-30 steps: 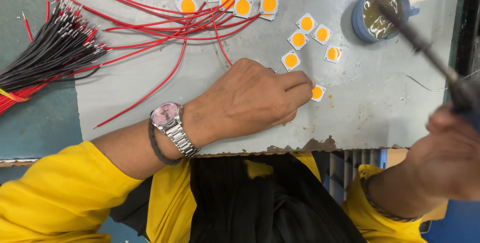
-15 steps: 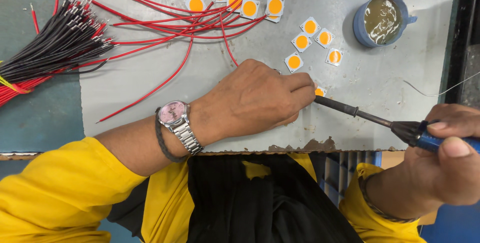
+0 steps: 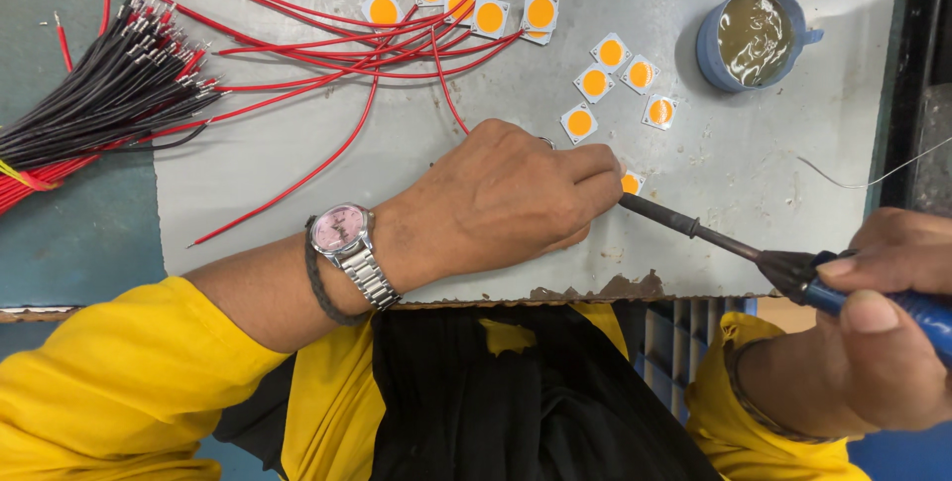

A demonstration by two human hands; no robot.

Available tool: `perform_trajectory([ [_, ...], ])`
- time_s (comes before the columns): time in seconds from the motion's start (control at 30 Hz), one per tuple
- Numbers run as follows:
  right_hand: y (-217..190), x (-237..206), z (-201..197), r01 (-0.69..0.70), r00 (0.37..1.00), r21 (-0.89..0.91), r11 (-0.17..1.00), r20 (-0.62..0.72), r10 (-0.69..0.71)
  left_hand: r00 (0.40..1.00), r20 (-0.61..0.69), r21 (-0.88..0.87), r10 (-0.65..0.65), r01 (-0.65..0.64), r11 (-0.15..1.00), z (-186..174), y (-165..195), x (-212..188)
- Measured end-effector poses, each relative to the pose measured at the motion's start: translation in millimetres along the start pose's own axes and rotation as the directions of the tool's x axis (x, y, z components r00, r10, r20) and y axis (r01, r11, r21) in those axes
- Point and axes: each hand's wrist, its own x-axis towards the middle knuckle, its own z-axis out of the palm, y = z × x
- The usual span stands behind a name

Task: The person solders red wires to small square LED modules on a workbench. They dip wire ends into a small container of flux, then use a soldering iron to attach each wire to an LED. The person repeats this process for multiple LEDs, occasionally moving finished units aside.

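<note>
At the sheet's (image 3: pixel 297 174) six o'clock edge, the left hand (image 3: pixel 506 198) pinched an LED chip (image 3: pixel 632 183); at three o'clock the right hand (image 3: pixel 883 332) gripped the soldering iron (image 3: pixel 734 243).

left arm: yellow sleeve, forearm bare, crosses from lower left toward centre
left wrist: pronated, back of hand up, lying low
left hand (image 3: pixel 501 198): palm down, fingers curled together, fingertips (image 3: pixel 601 181) pinched forward and pressing down at the right end of the hand
left thumb: hidden under the hand, cannot tell
right arm: yellow sleeve, enters from lower right corner, forearm mostly out of frame
right wrist: bent, turned inward toward the left
right hand (image 3: pixel 878 327): closed in a fist-like grip, thumb laid along the top, index finger wrapped over
hands: apart, right well to the right and lower in frame than left
</note>
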Motion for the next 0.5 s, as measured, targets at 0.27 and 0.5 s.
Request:
perform_trajectory([
  [0.27,14,-12,-11,0.014,0.995,0.065,0.998,-0.102,-0.008,1.000,-0.013,0.010,0.008,-0.008,1.000,-1,0,1],
  [0.5,11,-10,-4,-0.013,0.994,0.054,0.998,-0.106,0.019,1.000,0.017,0.022,0.002,-0.003,1.000,-1,1,3],
])
